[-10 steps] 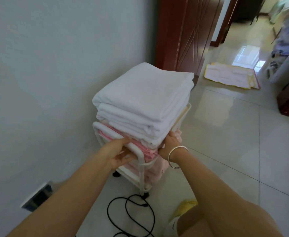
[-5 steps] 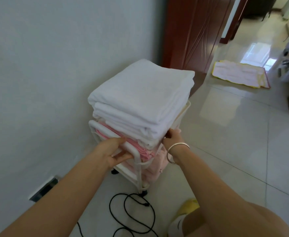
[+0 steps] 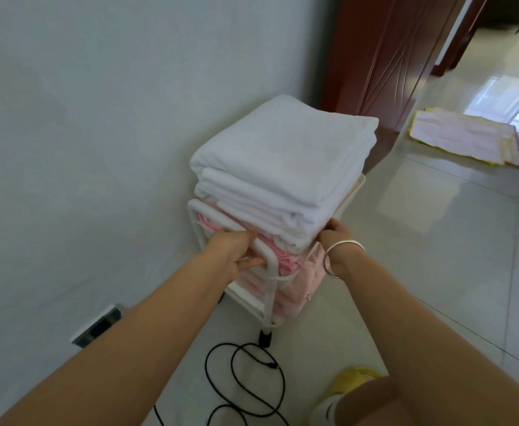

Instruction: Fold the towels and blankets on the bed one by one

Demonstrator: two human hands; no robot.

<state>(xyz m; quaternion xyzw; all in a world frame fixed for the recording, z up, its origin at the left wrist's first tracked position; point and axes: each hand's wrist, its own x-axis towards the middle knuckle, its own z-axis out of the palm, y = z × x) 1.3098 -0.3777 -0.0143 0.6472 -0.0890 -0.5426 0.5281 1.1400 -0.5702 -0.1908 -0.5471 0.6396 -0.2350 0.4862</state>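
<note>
A stack of folded white towels (image 3: 282, 161) sits on top of a white wheeled cart (image 3: 269, 290) beside the wall. Folded pink towels (image 3: 289, 259) lie under them inside the cart. My left hand (image 3: 232, 252) grips the cart's white top rail at its near corner. My right hand (image 3: 336, 236), with a silver bangle on the wrist, holds the near right corner of the cart just under the white stack; its fingers are mostly hidden.
A black cable (image 3: 245, 373) loops on the tiled floor in front of the cart's caster. A wall socket (image 3: 98, 325) sits low on the left wall. A dark red door (image 3: 384, 53) stands behind the cart. A pink and yellow mat (image 3: 464, 138) lies by the doorway. A yellow slipper (image 3: 349, 382) shows at the bottom.
The cart with the towels has shifted slightly away and to the right towards the door. Both hands stay on its near corners.
</note>
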